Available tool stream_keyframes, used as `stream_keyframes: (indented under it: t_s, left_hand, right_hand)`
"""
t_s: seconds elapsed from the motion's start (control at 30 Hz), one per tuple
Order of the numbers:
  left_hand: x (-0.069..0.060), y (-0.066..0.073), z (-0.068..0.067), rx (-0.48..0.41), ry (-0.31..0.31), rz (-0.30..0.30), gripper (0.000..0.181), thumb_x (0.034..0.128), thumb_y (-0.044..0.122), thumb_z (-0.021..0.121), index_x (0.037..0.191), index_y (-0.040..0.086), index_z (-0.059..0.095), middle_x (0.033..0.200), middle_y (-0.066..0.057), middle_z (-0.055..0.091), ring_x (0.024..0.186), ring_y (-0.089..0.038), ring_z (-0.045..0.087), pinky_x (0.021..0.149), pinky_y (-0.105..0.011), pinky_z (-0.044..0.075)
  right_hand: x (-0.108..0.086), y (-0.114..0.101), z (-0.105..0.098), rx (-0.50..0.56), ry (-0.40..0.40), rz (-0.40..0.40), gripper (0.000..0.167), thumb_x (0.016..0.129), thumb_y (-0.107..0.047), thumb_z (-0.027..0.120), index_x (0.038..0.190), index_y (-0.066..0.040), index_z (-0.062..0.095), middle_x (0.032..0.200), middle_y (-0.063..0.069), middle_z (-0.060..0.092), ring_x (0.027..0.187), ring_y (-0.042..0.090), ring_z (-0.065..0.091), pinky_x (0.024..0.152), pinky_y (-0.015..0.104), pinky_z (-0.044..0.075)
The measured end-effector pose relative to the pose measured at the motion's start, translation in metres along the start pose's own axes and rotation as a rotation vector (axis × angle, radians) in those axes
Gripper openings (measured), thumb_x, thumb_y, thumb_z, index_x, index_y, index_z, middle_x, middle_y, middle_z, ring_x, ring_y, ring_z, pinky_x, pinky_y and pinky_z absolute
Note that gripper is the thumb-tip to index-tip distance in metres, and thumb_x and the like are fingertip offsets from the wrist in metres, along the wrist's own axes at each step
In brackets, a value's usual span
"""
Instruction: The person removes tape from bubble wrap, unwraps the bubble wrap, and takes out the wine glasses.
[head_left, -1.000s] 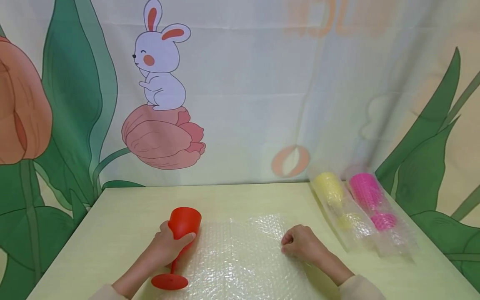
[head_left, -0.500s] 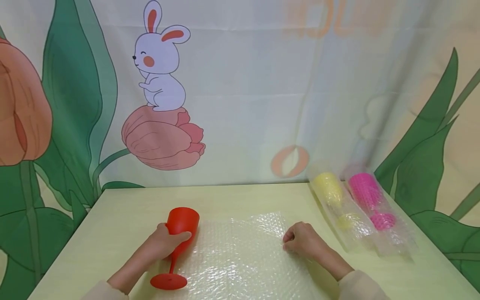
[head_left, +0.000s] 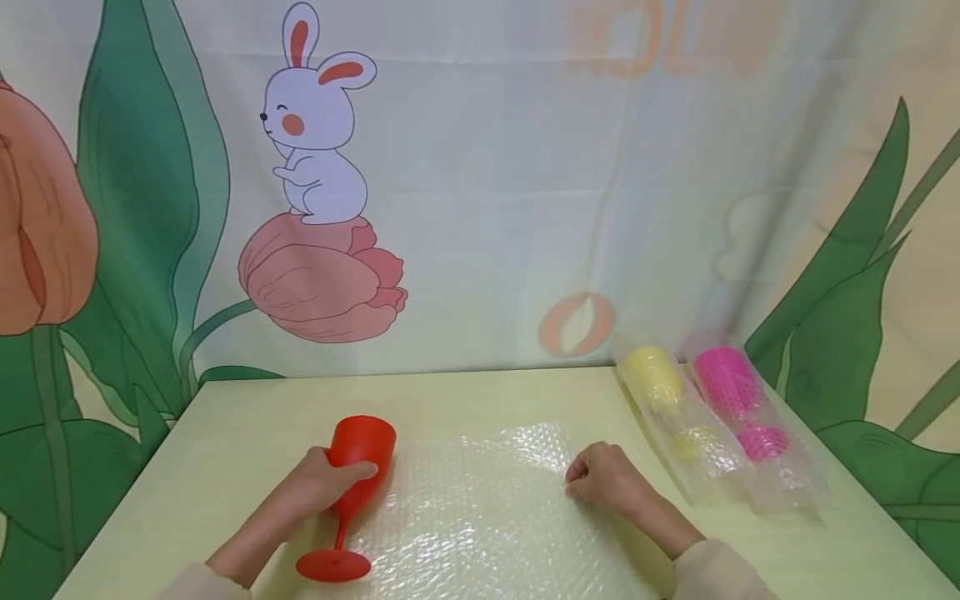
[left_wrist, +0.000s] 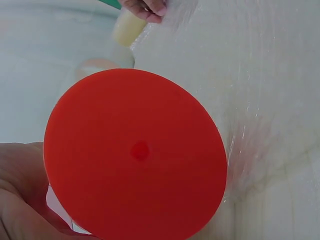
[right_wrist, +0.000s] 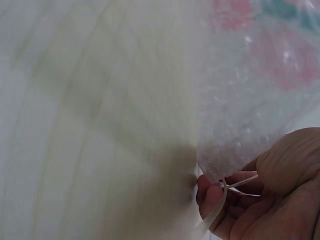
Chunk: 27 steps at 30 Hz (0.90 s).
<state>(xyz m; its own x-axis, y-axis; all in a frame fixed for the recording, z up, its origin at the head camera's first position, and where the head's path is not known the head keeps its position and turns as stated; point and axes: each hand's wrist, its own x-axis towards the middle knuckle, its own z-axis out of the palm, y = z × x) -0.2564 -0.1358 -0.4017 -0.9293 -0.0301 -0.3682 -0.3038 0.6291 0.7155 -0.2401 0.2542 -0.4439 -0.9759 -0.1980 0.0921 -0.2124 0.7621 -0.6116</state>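
My left hand [head_left: 318,483] grips a red plastic goblet [head_left: 363,446] round its bowl, with the thumb across the front. The goblet leans slightly, its mouth up and its round foot toward me; in the left wrist view the underside of the foot [left_wrist: 135,150] hides most of the bowl and fingers. To the right lies a clear sheet of bubble wrap [head_left: 480,517], spread on the table. Its right edge is pinched between the thumb and fingers of my right hand [head_left: 607,483]. In the right wrist view, the bubble wrap [right_wrist: 245,105] rises from those fingertips.
At the back right of the table [head_left: 247,417] lie a yellow goblet [head_left: 656,379] and a pink goblet [head_left: 727,379], each inside bubble wrap. Behind the table hangs a cloth backdrop [head_left: 480,208] printed with a rabbit and tulips.
The left hand and the red goblet have shifted slightly left in the head view. The right hand keeps its pinch on the bubble wrap and has barely moved.
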Motion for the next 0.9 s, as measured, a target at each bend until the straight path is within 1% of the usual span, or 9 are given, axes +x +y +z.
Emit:
stream_keyframes:
  t_s: [0.1, 0.2, 0.33, 0.43, 0.5, 0.73, 0.8, 0.9]
  left_hand:
    - [0.000, 0.000, -0.003, -0.022, -0.015, 0.001, 0.072, 0.0920, 0.038, 0.070, 0.129, -0.013, 0.034, 0.117, -0.026, 0.051, 0.106, -0.039, 0.051, 0.079, -0.042, 0.056]
    - [0.000, -0.003, -0.009, -0.058, -0.026, 0.016, 0.077, 0.0920, 0.040, 0.070, 0.133, -0.014, 0.032, 0.122, -0.028, 0.049, 0.109, -0.041, 0.051, 0.080, -0.043, 0.058]
    - [0.001, -0.006, -0.018, -0.109, -0.030, 0.029, 0.088, 0.0911, 0.039, 0.073, 0.142, -0.015, 0.025, 0.132, -0.031, 0.044, 0.116, -0.045, 0.049, 0.085, -0.046, 0.059]
    - [0.001, -0.007, -0.023, -0.118, -0.037, 0.035, 0.097, 0.0903, 0.039, 0.074, 0.147, -0.015, 0.018, 0.137, -0.033, 0.040, 0.120, -0.048, 0.047, 0.087, -0.048, 0.059]
    - [0.001, -0.007, -0.026, -0.129, -0.041, 0.038, 0.099, 0.0904, 0.038, 0.074, 0.149, -0.015, 0.014, 0.139, -0.033, 0.037, 0.122, -0.048, 0.045, 0.089, -0.050, 0.058]
    - [-0.001, -0.007, -0.036, -0.182, -0.039, 0.072, 0.100, 0.0931, 0.035, 0.071, 0.151, -0.014, 0.006, 0.144, -0.033, 0.030, 0.128, -0.050, 0.039, 0.094, -0.053, 0.056]
    - [-0.001, -0.007, -0.038, -0.202, -0.033, 0.076, 0.102, 0.0937, 0.033, 0.071, 0.153, -0.013, 0.001, 0.146, -0.033, 0.027, 0.130, -0.051, 0.037, 0.097, -0.054, 0.054]
    - [0.000, -0.008, -0.041, -0.233, -0.016, 0.080, 0.105, 0.0947, 0.031, 0.070, 0.154, -0.011, -0.005, 0.149, -0.034, 0.024, 0.132, -0.052, 0.034, 0.100, -0.057, 0.052]
  right_hand:
    - [0.001, 0.001, -0.002, -0.021, 0.006, 0.009, 0.008, 0.075, 0.003, 0.081, 0.079, -0.001, 0.076, 0.074, 0.000, 0.070, 0.063, 0.010, 0.058, 0.057, 0.024, 0.050]
    - [0.004, 0.003, -0.005, -0.050, 0.020, 0.009, 0.007, 0.075, 0.002, 0.081, 0.078, -0.002, 0.076, 0.074, 0.000, 0.071, 0.065, 0.010, 0.058, 0.059, 0.025, 0.050]
    - [0.010, 0.008, -0.008, -0.077, 0.044, 0.022, 0.007, 0.075, 0.002, 0.081, 0.078, -0.002, 0.076, 0.074, 0.000, 0.070, 0.067, 0.011, 0.057, 0.062, 0.027, 0.051]
    - [0.014, 0.014, -0.010, -0.093, 0.066, 0.053, 0.007, 0.075, 0.004, 0.080, 0.078, -0.001, 0.076, 0.074, 0.000, 0.070, 0.068, 0.012, 0.058, 0.063, 0.029, 0.051]
    - [0.017, 0.018, -0.012, -0.111, 0.078, 0.074, 0.007, 0.075, 0.004, 0.079, 0.079, 0.000, 0.076, 0.074, 0.001, 0.070, 0.069, 0.014, 0.058, 0.064, 0.030, 0.052]
    - [0.026, 0.029, -0.020, -0.168, 0.088, 0.133, 0.003, 0.081, 0.001, 0.078, 0.083, 0.000, 0.075, 0.081, 0.004, 0.070, 0.074, 0.018, 0.060, 0.071, 0.038, 0.055]
    - [0.029, 0.031, -0.023, -0.184, 0.089, 0.144, 0.002, 0.084, -0.001, 0.076, 0.084, 0.000, 0.075, 0.083, 0.004, 0.070, 0.076, 0.019, 0.060, 0.073, 0.039, 0.055]
    - [0.033, 0.034, -0.025, -0.207, 0.096, 0.145, 0.003, 0.086, -0.001, 0.073, 0.085, 0.002, 0.074, 0.084, 0.005, 0.070, 0.075, 0.020, 0.060, 0.073, 0.040, 0.055]
